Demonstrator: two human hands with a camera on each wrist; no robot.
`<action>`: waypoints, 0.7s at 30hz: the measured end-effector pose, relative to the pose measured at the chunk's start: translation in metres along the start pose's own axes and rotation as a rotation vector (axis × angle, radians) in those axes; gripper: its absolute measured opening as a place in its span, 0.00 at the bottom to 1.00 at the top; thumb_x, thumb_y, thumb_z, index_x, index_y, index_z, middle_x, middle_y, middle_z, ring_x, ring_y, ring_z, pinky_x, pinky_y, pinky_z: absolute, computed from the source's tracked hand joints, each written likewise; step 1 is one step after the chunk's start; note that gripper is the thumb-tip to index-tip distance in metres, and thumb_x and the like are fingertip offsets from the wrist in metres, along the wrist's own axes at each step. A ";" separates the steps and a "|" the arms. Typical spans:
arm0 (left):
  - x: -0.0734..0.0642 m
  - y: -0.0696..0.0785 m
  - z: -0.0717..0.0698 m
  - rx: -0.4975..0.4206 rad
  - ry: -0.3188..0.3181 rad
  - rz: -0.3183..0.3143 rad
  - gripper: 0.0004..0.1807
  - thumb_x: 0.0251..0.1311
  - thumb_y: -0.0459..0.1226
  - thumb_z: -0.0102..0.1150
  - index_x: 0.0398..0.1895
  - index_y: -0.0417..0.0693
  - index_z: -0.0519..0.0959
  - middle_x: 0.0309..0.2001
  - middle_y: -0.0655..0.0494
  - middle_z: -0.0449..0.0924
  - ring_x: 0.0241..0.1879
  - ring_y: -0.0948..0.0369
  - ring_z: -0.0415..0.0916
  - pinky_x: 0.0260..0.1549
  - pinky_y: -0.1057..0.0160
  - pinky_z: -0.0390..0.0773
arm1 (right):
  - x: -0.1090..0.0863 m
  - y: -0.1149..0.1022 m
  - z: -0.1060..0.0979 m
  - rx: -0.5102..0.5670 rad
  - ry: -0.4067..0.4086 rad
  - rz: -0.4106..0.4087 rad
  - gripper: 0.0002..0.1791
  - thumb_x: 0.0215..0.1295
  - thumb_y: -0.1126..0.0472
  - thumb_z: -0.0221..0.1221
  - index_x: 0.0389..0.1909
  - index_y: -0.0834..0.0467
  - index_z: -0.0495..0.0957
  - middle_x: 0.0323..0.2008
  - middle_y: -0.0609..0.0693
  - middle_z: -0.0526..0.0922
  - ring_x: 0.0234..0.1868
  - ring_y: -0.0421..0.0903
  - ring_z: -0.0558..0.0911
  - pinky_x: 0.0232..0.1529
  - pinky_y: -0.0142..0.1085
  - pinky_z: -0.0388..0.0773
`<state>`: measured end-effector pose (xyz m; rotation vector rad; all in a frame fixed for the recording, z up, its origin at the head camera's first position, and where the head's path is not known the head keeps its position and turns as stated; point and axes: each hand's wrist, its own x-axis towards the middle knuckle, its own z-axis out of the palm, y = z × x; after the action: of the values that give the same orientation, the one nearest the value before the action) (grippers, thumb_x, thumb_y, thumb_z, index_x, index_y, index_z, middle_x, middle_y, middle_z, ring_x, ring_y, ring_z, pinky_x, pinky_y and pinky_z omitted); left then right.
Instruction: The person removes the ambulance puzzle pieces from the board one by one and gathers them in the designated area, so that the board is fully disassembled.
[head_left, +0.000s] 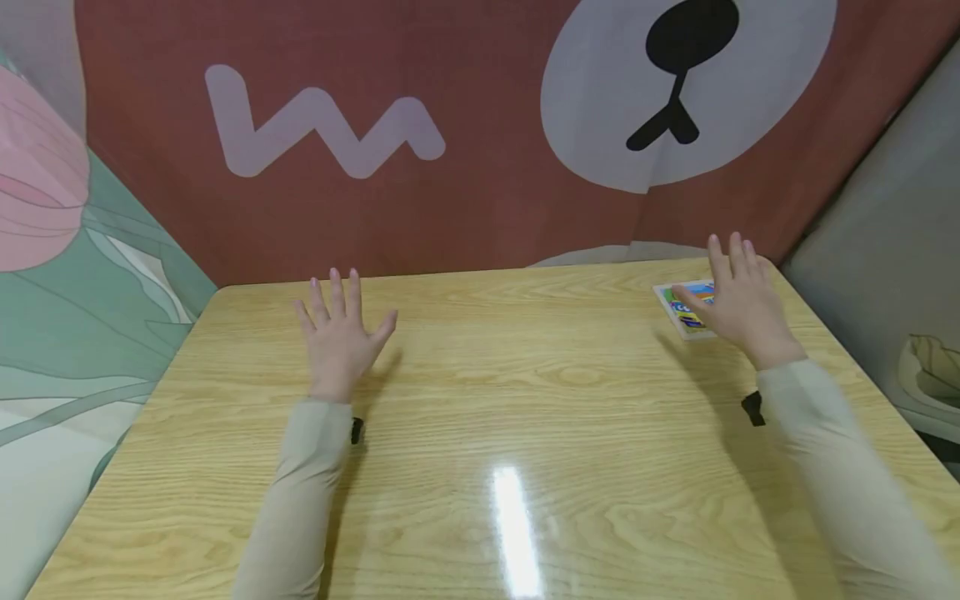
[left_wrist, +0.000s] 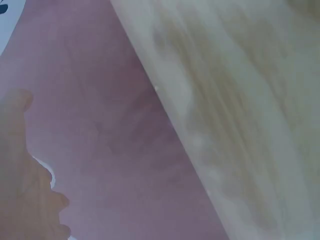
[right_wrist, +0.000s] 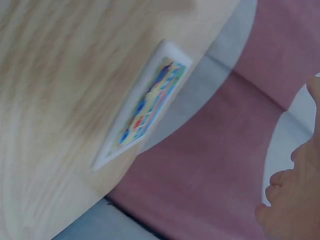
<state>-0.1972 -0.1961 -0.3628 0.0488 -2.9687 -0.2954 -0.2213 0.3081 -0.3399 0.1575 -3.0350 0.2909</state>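
My left hand (head_left: 337,346) is raised over the left half of the wooden table (head_left: 525,375), fingers straight and spread, holding nothing. On the far right, my right hand (head_left: 742,312) hovers with its fingers extended and thumb out to the side. It partly covers a flat, white-edged item with a colourful printed face (head_left: 684,312) lying near the table's back right corner. The right wrist view shows this item (right_wrist: 145,107) flat on the wood, apart from the right hand (right_wrist: 300,185). Only the edge of the left hand (left_wrist: 30,185) appears in the left wrist view.
A reddish-brown cloth (head_left: 480,208) with a bear-like muzzle and a zigzag print hangs behind the table's back edge. A floral panel (head_left: 75,333) stands along the left side. At the right is a grey surface (head_left: 877,217) with a pale container (head_left: 911,375).
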 end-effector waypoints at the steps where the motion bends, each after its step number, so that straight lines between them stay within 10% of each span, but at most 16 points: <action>1: 0.001 0.001 0.001 0.006 -0.005 0.007 0.48 0.64 0.65 0.38 0.77 0.52 0.33 0.78 0.44 0.28 0.75 0.41 0.20 0.69 0.34 0.26 | 0.000 0.003 0.001 -0.002 -0.009 -0.002 0.53 0.68 0.30 0.38 0.75 0.63 0.29 0.72 0.73 0.30 0.74 0.69 0.33 0.72 0.63 0.36; 21: 0.008 0.037 0.014 0.111 -0.111 0.175 0.43 0.67 0.62 0.37 0.77 0.52 0.42 0.77 0.46 0.43 0.77 0.44 0.35 0.73 0.39 0.36 | -0.003 0.059 0.029 0.009 -0.268 0.002 0.48 0.73 0.38 0.37 0.72 0.72 0.32 0.69 0.81 0.33 0.70 0.77 0.37 0.66 0.70 0.39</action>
<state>-0.2075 -0.1571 -0.3683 -0.2206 -3.0697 -0.1150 -0.2270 0.3609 -0.3795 0.2097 -3.2995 0.3061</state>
